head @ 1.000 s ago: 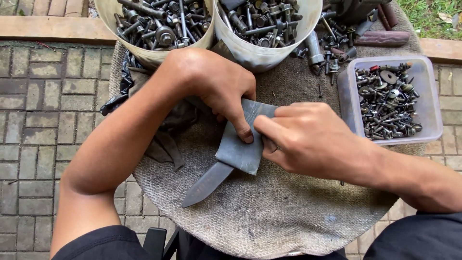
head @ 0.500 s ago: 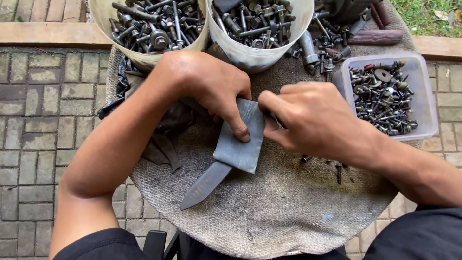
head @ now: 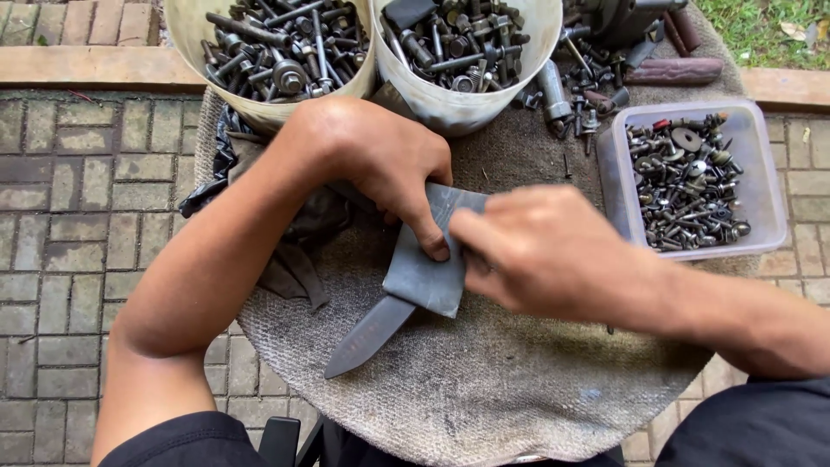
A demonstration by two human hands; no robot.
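Observation:
A dark metal knife blade (head: 367, 337) lies on a round table covered in burlap cloth (head: 484, 398), its tip pointing toward me at the lower left. A grey sheet of sandpaper (head: 424, 268) is folded over the blade's upper part. My left hand (head: 380, 164) presses down on the paper and blade, thumb on the sheet. My right hand (head: 553, 251) grips the sandpaper's right edge with closed fingers. The blade's handle end is hidden under the paper and my hands.
Two pale buckets (head: 259, 104) (head: 467, 104) full of bolts and metal parts stand at the far edge. A clear plastic tub (head: 761, 207) of screws and washers sits at the right. Loose bolts (head: 579, 104) and a dark rag (head: 294, 259) lie on the cloth. Brick paving surrounds the table.
My right hand has slid along the sandpaper, first up toward the buckets, then back down toward me. The left hand and blade stay in place.

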